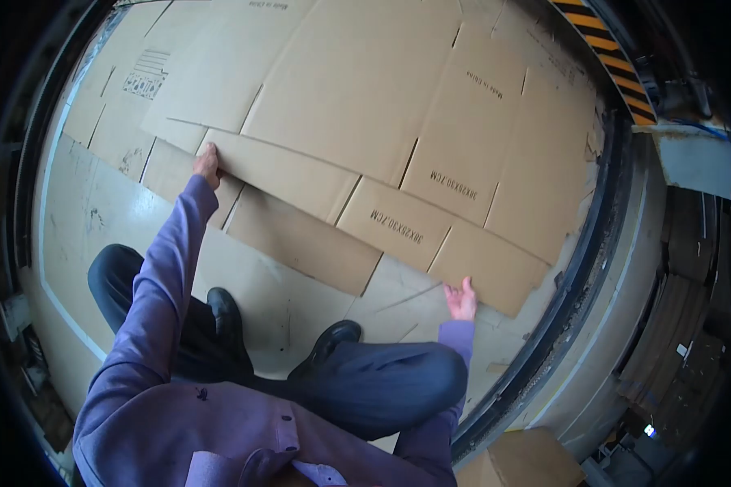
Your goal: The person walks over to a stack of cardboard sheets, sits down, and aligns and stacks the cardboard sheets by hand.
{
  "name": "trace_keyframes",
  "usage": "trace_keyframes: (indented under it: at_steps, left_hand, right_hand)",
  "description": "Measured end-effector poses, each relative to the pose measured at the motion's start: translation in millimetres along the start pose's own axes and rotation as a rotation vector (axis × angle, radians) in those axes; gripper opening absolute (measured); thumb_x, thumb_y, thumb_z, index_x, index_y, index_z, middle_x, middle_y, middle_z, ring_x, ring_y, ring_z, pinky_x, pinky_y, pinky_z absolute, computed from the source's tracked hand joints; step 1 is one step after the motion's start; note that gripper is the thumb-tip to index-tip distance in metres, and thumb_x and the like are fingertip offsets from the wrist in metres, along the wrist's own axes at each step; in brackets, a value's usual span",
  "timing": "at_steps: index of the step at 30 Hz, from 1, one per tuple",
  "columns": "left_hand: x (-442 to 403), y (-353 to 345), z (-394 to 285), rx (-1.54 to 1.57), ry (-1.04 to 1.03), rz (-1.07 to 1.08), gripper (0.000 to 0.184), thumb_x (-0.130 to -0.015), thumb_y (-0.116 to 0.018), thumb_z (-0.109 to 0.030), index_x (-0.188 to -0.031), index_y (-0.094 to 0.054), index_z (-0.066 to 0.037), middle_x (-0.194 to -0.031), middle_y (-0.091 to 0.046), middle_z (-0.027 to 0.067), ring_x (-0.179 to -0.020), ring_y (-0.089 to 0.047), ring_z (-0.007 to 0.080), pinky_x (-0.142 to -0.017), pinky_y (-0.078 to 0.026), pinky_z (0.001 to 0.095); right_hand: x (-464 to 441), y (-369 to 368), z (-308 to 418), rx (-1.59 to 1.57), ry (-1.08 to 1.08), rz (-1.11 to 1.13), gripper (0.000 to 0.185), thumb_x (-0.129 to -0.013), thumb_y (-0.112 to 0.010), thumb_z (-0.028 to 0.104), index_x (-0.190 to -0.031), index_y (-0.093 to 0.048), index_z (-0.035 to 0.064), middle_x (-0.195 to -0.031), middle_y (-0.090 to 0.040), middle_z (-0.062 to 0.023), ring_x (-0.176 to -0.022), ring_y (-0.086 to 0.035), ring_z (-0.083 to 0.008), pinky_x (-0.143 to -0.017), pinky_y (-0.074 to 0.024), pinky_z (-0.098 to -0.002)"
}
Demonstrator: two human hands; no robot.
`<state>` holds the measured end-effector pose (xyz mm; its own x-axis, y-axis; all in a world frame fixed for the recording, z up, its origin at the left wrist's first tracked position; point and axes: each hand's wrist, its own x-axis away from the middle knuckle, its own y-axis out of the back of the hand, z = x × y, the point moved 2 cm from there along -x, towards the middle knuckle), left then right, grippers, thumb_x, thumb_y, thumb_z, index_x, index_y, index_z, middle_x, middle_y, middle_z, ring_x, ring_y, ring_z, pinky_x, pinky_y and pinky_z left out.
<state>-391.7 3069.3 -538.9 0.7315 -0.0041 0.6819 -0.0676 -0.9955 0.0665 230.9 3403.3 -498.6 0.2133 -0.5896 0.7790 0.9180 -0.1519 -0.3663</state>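
Note:
A large flattened cardboard box [341,89] lies before me with its row of flaps towards me. At its left end, my left hand [207,165] is closed on the edge of a flap [288,172], slightly raised over another brown cardboard piece [300,241]. At the near right edge, my right hand [462,302] grips the plain corner flap [487,266]. A finger or thumb rests over that edge; the other fingers are partly hidden. Between my hands is a flap printed "38X25X30.7CM" [394,225].
More flat cardboard [142,77] lies under and left of the box. My shoes [333,341] stand close to its near edge. A dark rail [581,276] and a black-and-yellow striped bar [609,57] run along the right. A carton [528,461] sits at lower right.

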Motion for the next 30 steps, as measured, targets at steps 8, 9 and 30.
trace_keyframes:
  at_steps: [8, 9, 30]
  left_hand:
    - [33, -33, -35, -0.193, -0.003, 0.050, 0.043, -0.089, -0.036, -0.044, -0.097, -0.052, -0.004, -0.091, -0.059, 0.0096, -0.076, -0.060, 0.0211, -0.066, -0.051, 0.0399]
    - [36, -42, -42, -0.257, 0.022, 0.059, 0.042, -0.089, -0.036, -0.044, -0.096, -0.052, -0.006, -0.089, -0.059, 0.0089, -0.071, -0.059, 0.0204, -0.062, -0.049, 0.0380]
    - [34, -68, -36, 0.091, 0.011, -0.046, 0.025, -0.075, -0.063, -0.010, -0.094, -0.051, 0.002, -0.083, -0.047, 0.0109, -0.067, -0.049, 0.0230, -0.062, -0.045, 0.0379]
  right_hand:
    - [-11, -17, 15, 0.093, 0.095, -0.048, 0.041, -0.086, -0.054, 0.026, -0.119, -0.042, 0.0050, -0.117, -0.049, -0.0107, -0.114, -0.042, -0.0268, -0.098, -0.0334, -0.0436]
    - [-14, -25, 19, 0.109, 0.073, -0.045, 0.043, -0.085, -0.055, 0.027, -0.119, -0.042, 0.0034, -0.116, -0.049, -0.0121, -0.114, -0.042, -0.0273, -0.097, -0.0343, -0.0431]
    - [-10, -32, 57, 0.116, 0.312, -0.270, 0.049, -0.079, -0.063, 0.014, -0.120, -0.039, 0.0018, -0.114, -0.051, -0.0119, -0.101, -0.052, -0.0253, -0.089, -0.0420, -0.0437]
